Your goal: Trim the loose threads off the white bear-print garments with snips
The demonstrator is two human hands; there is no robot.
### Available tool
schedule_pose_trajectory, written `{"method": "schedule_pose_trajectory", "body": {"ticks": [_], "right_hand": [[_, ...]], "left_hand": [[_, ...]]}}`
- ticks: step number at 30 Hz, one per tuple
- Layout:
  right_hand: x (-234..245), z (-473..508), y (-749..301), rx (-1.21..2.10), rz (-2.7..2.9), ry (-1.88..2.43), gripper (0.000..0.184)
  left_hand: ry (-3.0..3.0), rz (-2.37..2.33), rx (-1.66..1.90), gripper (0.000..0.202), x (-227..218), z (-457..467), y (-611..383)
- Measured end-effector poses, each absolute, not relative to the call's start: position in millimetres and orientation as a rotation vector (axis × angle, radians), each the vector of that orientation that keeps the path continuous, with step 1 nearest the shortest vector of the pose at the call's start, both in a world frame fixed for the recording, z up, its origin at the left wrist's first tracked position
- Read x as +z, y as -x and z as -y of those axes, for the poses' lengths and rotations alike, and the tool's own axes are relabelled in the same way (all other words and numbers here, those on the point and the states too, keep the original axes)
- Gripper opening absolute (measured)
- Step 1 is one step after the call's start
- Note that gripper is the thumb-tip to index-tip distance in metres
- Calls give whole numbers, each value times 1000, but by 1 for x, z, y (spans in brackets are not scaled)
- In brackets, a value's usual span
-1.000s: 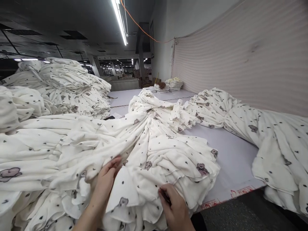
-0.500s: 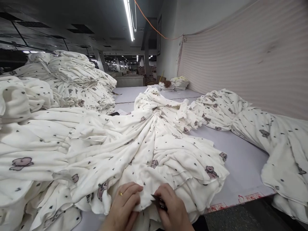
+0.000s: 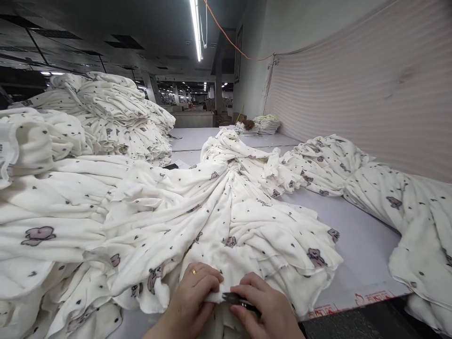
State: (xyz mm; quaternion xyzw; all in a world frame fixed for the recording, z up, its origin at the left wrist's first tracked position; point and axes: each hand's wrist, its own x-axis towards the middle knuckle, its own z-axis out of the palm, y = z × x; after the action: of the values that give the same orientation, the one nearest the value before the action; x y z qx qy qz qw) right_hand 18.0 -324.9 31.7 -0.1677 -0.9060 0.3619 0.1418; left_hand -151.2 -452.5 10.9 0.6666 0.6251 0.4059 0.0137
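Observation:
A heap of white printed fabric with small dark marks and pink-grey bear motifs lies in front of me on the table. My left hand, with a gold ring, pinches the near edge of the top piece. My right hand is closed on a small pair of dark thread snips, whose tips touch the cloth edge right beside my left fingers.
Tall stacks of the same fabric stand at the left. More of it trails along the right side beside a striped wall covering. Bare white table shows at right; folded piles sit far back.
My left hand came off the folds higher up and down to the near fabric edge, meeting my right hand. The snips now touch the edge. The view shifted slightly left.

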Motion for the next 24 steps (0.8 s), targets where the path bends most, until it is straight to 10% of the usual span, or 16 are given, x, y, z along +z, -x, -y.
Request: {"method": "schedule_pose_trajectory", "body": {"ticks": [9, 18, 24], "right_hand": [[17, 328, -9, 1035, 2321, 565, 15], [-6, 331, 0, 945, 2041, 356, 31], [0, 325, 1, 1120, 2097, 423, 11]], "left_hand": [[-1314, -1857, 1307, 5, 27, 455, 146], [-733, -1416, 1504, 36, 20, 435, 137], [-871, -1583, 1389, 41, 20, 431, 130]]}}
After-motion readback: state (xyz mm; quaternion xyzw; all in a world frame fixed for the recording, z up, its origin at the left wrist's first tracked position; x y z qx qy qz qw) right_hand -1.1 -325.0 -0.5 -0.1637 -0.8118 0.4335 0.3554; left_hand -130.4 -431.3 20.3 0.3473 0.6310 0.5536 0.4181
